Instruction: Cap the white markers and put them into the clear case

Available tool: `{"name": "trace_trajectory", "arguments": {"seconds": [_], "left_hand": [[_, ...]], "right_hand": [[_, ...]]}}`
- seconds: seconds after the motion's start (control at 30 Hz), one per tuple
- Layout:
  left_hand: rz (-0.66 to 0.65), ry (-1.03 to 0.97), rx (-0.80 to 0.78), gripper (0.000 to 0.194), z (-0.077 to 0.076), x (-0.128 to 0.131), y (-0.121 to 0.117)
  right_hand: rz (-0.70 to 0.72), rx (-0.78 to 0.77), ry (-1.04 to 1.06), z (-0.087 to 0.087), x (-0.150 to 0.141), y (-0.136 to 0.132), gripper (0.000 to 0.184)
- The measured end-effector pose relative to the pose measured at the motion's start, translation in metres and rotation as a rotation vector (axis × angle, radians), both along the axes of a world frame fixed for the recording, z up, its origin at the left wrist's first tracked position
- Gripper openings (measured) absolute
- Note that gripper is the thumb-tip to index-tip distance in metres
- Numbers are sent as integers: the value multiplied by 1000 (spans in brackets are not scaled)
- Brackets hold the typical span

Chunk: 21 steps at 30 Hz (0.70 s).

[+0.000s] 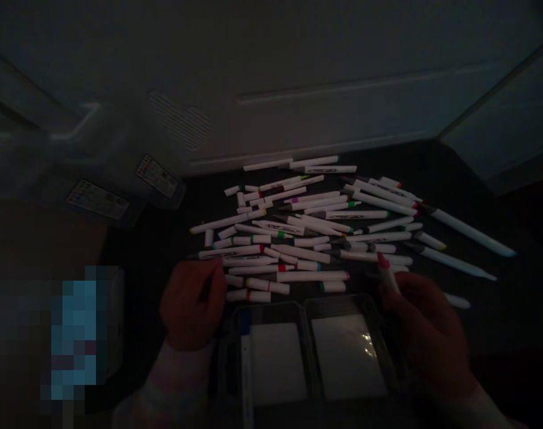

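A pink-ended marker [388, 279] tilts near scattered white markers [313, 276].

Pale long sleeves are covering both wrists.
Behind the left hand [193, 307], a loose-looking sleeve [177, 381] is showing soft pink and whitish patches, its pattern blurring in the dim light; behind the right hand [432, 336], a pale pinkish cuff [488, 408] is showing only partly.

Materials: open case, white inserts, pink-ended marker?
Case: probably clear, glossy plastic; dark surface shows through.
White inserts: possibly paper or card, flat and pale; the glints may be plastic over them.
Pink-ended marker: likely smooth, rigid plastic, given its even white barrel.
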<state>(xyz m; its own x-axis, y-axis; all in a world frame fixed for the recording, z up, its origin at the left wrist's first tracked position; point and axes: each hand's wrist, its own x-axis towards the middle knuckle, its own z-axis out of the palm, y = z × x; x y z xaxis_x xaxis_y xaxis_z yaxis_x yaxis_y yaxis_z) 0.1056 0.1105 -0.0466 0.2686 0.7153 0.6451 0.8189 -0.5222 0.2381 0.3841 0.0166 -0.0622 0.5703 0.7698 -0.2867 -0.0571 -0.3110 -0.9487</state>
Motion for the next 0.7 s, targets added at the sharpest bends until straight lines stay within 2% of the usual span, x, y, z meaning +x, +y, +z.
{"name": "trace_trajectory", "arguments": {"seconds": [0.2,0.27,0.4,0.6,0.7], "left_hand": [[260,-89,136,9,-2,-18,4],[303,-97,155,9,-3,-24,4],[294,-111,171,9,-5,-29,3],[267,-125,185,8,-7,-31,5],[209,-135,119,9,-11,-26,5]], "right_hand": [[-25,5,7,5,-3,6,31],[-32,4,14,4,-3,6,32],[-38,0,61,-1,-1,5,36],[27,71,19,-3,0,6,27],[-1,57,9,-1,0,7,28]]}}
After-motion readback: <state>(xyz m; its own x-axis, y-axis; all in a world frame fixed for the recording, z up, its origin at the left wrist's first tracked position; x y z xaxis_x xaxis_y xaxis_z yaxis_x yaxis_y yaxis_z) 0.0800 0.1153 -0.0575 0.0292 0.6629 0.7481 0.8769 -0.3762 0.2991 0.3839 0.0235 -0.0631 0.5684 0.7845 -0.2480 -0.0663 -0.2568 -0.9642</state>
